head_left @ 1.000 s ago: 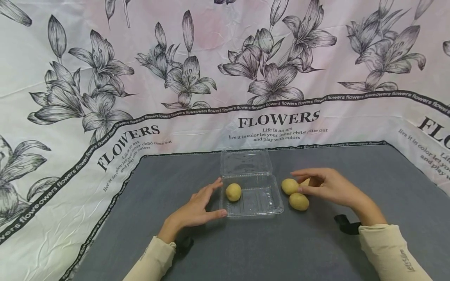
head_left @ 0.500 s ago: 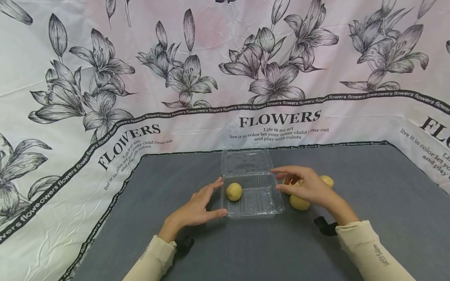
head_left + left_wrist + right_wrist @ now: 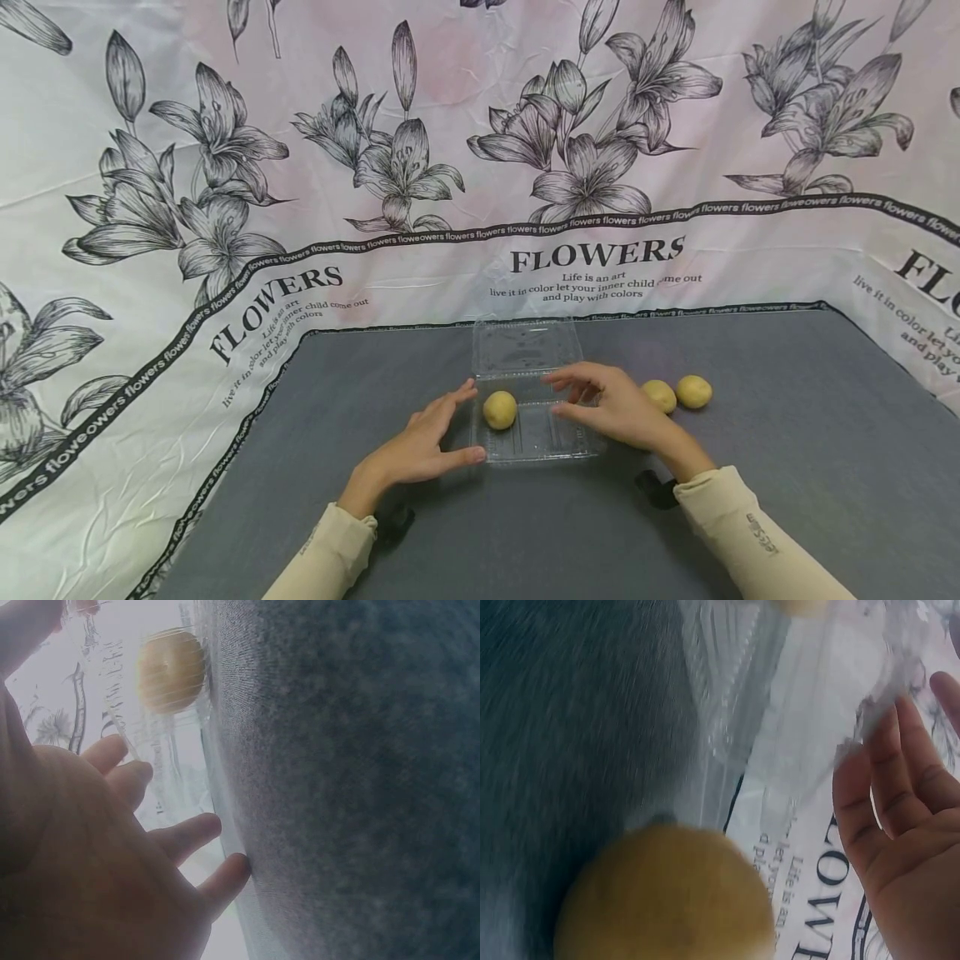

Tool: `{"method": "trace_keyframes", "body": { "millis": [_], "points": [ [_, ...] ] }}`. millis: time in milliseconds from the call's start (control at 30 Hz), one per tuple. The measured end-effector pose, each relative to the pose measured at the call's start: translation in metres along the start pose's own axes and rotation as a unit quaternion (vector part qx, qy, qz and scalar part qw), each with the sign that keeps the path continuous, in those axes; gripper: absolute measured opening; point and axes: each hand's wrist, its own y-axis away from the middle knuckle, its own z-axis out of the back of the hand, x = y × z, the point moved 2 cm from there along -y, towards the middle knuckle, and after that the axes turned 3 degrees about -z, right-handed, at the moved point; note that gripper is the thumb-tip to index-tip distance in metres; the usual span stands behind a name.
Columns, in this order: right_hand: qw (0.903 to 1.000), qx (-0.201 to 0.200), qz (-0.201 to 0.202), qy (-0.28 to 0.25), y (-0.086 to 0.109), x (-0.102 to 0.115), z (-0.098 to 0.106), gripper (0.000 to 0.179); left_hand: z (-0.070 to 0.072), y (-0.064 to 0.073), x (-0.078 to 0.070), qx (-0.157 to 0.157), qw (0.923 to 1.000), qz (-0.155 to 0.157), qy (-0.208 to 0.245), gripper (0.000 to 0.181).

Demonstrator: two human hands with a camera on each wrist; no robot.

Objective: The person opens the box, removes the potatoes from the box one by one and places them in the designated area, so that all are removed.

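Observation:
A clear plastic clamshell box [image 3: 536, 454] lies with its lid tipped back, a round yellow fruit [image 3: 499, 410] inside at the left. My left hand [image 3: 420, 446] is spread along the box's left side, thumb and fingertips right at its rim. Above the right part of the box is my right hand [image 3: 615, 404], loosely bent, with no fruit visible between fingers and thumb. Just right of it are two more yellow fruits, one [image 3: 658, 397] partly behind the hand and one [image 3: 693, 392] in full view. In the right wrist view a fruit [image 3: 667, 900] looms large beneath the wrist.
A grey cloth [image 3: 480, 533] covers the table. At the back and sides hangs a white curtain [image 3: 420, 283] printed with flowers and lettering. The raised lid [image 3: 525, 346] leans close to the curtain.
My right hand has moved left from the fruits to over the box, revealing the far-right fruit and covering the nearer ones. My left hand has stayed in place.

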Motion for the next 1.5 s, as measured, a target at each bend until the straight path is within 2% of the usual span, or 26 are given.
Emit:
{"method": "trace_keyframes", "body": {
  "millis": [200,533,967,1500],
  "points": [
    [0.9999,0.009,0.014,0.002,-0.009,0.001,-0.015,0.042,-0.001,-0.001,0.001,0.004,1.0,0.005,0.002,0.09],
    [0.9994,0.029,0.007,0.015,-0.02,0.002,-0.032,0.047,-0.001,0.0,0.0,0.005,1.0,0.005,0.004,0.089],
    [0.9961,0.066,-0.047,0.036,-0.037,0.002,-0.054,0.05,-0.001,0.0,0.002,0.007,0.9999,0.009,0.003,0.089],
    [0.9956,0.081,-0.041,0.025,-0.045,-0.005,-0.066,0.052,-0.002,0.0,0.002,0.006,0.9999,0.01,0.006,0.09]
  ]
}}
